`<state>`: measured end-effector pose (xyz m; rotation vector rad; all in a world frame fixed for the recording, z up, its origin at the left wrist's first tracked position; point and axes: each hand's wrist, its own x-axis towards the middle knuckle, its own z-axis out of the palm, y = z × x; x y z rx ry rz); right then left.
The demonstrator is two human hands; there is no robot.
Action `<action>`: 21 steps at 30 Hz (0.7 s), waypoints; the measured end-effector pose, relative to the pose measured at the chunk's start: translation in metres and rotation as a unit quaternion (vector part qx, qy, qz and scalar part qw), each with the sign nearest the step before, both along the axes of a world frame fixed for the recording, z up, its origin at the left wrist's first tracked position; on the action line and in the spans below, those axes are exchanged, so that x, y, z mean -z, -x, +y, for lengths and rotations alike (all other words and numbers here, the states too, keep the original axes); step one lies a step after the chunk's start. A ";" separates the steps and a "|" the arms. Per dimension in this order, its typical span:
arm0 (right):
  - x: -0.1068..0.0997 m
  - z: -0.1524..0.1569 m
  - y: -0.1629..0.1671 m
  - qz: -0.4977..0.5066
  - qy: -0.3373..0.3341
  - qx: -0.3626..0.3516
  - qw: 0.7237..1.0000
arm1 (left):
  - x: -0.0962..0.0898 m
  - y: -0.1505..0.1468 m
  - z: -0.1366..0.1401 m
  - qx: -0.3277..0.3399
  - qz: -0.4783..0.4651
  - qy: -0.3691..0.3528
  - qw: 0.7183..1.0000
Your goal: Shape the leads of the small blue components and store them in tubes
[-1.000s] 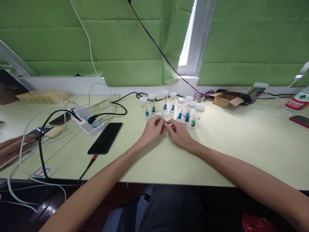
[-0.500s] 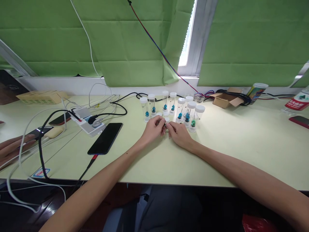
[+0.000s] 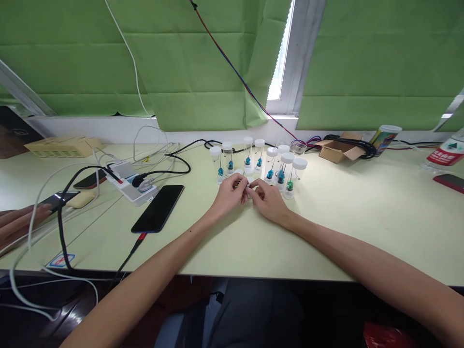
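Close together above the table, my left hand (image 3: 231, 192) and my right hand (image 3: 270, 200) pinch something small and dark between their fingertips. It is too small and too covered by the fingers to name. Just behind the fingers, two white-capped containers show partly, one with its white lid (image 3: 248, 171) visible. Around them stand several clear tubes with white caps: a tube (image 3: 221, 171) with a blue piece at the left, a tube (image 3: 248, 159) at the back, and a tube (image 3: 290, 185) with a green piece by my right hand.
On the left lie a black phone (image 3: 158, 208), a power strip (image 3: 132, 183) and tangled cables. Another person's hand (image 3: 25, 220) rests at the far left. An open cardboard box (image 3: 337, 150), a printed canister (image 3: 384, 139) and a bottle (image 3: 445, 153) stand at the right.
My right fingers have shifted slightly, the index finger lifting a little at the pinch. My left hand stays nearly in place, and the tubes have not moved.
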<state>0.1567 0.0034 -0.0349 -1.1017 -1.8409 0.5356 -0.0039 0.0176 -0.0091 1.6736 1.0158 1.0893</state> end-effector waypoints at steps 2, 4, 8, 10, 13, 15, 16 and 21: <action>-0.001 0.000 0.000 -0.006 -0.001 -0.002 1.000 | 0.001 0.000 0.000 0.003 0.001 -0.004 1.000; -0.003 -0.001 0.000 -0.011 -0.004 -0.003 1.000 | 0.001 -0.001 0.000 0.006 0.003 -0.007 1.000; -0.004 -0.001 0.000 -0.025 -0.011 0.000 1.000 | -0.001 -0.002 -0.002 0.008 0.004 -0.005 1.000; -0.004 -0.001 -0.001 -0.023 0.002 0.004 1.000 | -0.002 -0.002 -0.003 0.003 0.003 -0.005 1.000; -0.002 -0.001 0.000 -0.011 0.021 0.009 1.000 | -0.003 -0.002 -0.003 -0.008 0.003 -0.004 1.000; -0.002 -0.001 0.000 -0.005 0.020 0.003 1.000 | -0.002 -0.001 -0.002 -0.012 0.002 -0.001 1.000; -0.001 -0.001 0.000 -0.004 0.018 -0.001 1.000 | -0.002 -0.001 -0.002 -0.011 0.002 0.001 1.000; -0.002 -0.002 0.000 -0.009 0.014 -0.005 1.000 | -0.001 -0.002 -0.002 -0.010 0.018 -0.004 1.000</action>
